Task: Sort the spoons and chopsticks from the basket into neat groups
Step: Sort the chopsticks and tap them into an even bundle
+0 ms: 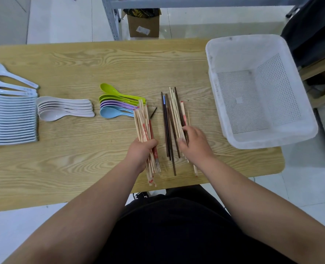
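My left hand (140, 151) grips a thick bundle of pale wooden chopsticks (143, 122) with red print, held lengthwise over the table. My right hand (195, 143) curls its fingers around several pale chopsticks in a mixed pile (174, 109) just to the right. Dark brown chopsticks (166, 126) lie loose between the two hands. To the left sit green, purple and blue spoons (116, 103), beige spoons (62, 107), and a long row of white spoons (9, 115). The white plastic basket (224, 111) stands at the right.
The wooden table (81, 61) carries everything. One thin stick (224, 154) lies near the basket's front corner. A cardboard box (143, 23) and a metal shelf leg (112, 18) stand on the floor behind the table.
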Motion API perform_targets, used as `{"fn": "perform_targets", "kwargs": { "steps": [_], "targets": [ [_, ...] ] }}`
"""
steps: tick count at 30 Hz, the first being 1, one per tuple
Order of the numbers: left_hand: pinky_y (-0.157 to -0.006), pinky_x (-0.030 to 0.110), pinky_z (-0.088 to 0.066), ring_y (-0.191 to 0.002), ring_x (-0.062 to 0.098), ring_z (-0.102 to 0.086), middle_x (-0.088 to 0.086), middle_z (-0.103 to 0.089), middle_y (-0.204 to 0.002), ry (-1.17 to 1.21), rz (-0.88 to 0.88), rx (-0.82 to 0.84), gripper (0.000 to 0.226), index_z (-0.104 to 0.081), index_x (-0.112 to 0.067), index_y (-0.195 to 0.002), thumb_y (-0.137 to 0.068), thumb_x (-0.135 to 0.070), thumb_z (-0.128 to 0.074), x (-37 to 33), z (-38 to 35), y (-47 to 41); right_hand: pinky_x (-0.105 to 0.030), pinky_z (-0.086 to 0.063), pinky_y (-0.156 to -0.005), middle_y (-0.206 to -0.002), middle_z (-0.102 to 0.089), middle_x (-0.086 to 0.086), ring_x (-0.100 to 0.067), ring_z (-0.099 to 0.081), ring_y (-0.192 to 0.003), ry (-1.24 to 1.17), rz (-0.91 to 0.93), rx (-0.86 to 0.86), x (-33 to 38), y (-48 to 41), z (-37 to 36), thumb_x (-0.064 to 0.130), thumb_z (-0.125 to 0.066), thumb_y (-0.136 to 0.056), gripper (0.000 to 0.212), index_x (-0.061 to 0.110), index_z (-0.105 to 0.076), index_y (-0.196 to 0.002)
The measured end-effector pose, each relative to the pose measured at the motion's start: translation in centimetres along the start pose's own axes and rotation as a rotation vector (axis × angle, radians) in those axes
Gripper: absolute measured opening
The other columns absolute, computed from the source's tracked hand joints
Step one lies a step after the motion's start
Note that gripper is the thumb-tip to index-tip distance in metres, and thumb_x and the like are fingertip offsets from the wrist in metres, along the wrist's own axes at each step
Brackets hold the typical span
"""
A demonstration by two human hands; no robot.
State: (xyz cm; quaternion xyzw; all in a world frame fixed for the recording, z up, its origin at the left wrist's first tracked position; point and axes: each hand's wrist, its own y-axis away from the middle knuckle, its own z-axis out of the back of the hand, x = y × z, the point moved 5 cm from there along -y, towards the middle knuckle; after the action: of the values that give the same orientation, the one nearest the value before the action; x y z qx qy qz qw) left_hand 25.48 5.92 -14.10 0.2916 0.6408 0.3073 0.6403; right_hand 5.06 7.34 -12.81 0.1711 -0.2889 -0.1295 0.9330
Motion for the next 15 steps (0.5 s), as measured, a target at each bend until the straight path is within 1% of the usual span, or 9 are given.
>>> {"fn": "perform_targets", "kwargs": {
  "steps": [2,3,5,8,10,12,15],
  "targets": [
    [-0.077,0.046,-0.06,-0.083,0.028,-0.065,0.013,-0.066,-0.093,-0.003,0.01,-0.003,0.019,-0.062,-0.015,-0.102,-0.086,-0.011,-0.071,0.2,0.0,-0.1,-0.042,-0.045,-0.107,-0.136,-0.05,-0.004,-0.02,-0.05,-0.124,-0.118,-0.081,-0.115,-0.7,-0.2,1.1,0.029,-0.05,-0.099,0.039,0.018,-0.048,-0.137],
    [-0.078,0.047,-0.06,-0.083,0.029,-0.066,0.014,-0.066,-0.093,0.005,0.017,-0.004,0.02,-0.062,-0.015,-0.103,-0.086,-0.011,-0.071,0.2,-0.1,-0.2,-0.04,-0.048,-0.105,-0.135,-0.051,-0.004,-0.019,-0.053,-0.121,-0.137,-0.135,-0.141,-1.2,-0.4,1.5,0.024,-0.051,-0.099,0.039,0.017,-0.048,-0.137],
    [-0.079,0.051,-0.06,-0.086,0.032,-0.067,0.016,-0.067,-0.096,0.012,0.031,-0.012,0.023,-0.062,-0.014,-0.105,-0.085,-0.012,-0.072,0.4,-0.2,-0.4,-0.038,-0.05,-0.103,-0.138,-0.049,-0.004,-0.02,-0.054,-0.12,-0.125,-0.204,-0.113,-2.0,-0.8,1.9,0.02,-0.055,-0.097,0.045,0.018,-0.047,-0.141],
    [-0.08,0.056,-0.06,-0.087,0.034,-0.068,0.018,-0.067,-0.097,0.009,0.04,-0.023,0.025,-0.063,-0.012,-0.106,-0.083,-0.013,-0.073,0.4,-0.5,-0.4,-0.037,-0.054,-0.097,-0.137,-0.05,-0.002,-0.017,-0.056,-0.114,-0.131,-0.197,-0.057,-2.4,-1.5,2.1,0.025,-0.061,-0.096,0.046,0.022,-0.049,-0.14],
    [-0.079,0.055,-0.06,-0.085,0.033,-0.067,0.017,-0.067,-0.096,0.011,0.046,-0.021,0.025,-0.064,-0.011,-0.107,-0.084,-0.012,-0.072,0.4,-0.8,-0.4,-0.035,-0.054,-0.094,-0.132,-0.055,-0.002,-0.015,-0.058,-0.109,-0.142,-0.192,-0.051,-2.6,-2.0,2.3,0.024,-0.063,-0.095,0.043,0.024,-0.052,-0.137],
    [-0.077,0.052,-0.06,-0.083,0.032,-0.066,0.016,-0.066,-0.095,0.013,0.052,-0.006,0.026,-0.063,-0.01,-0.109,-0.084,-0.012,-0.072,0.4,-1.1,-0.3,-0.036,-0.055,-0.093,-0.128,-0.056,-0.002,-0.016,-0.058,-0.106,-0.157,-0.203,-0.049,-2.7,-2.3,2.4,0.026,-0.067,-0.093,0.044,0.024,-0.053,-0.135],
    [-0.069,0.042,-0.06,-0.081,0.029,-0.064,0.014,-0.063,-0.092,0.004,0.06,0.0,0.03,-0.062,-0.01,-0.113,-0.085,-0.013,-0.072,0.4,-1.3,-0.3,-0.04,-0.052,-0.098,-0.13,-0.053,-0.002,-0.019,-0.057,-0.111,-0.144,-0.211,-0.02,-2.6,-2.3,2.2,0.037,-0.075,-0.086,0.058,0.022,-0.051,-0.136]
  ]
}}
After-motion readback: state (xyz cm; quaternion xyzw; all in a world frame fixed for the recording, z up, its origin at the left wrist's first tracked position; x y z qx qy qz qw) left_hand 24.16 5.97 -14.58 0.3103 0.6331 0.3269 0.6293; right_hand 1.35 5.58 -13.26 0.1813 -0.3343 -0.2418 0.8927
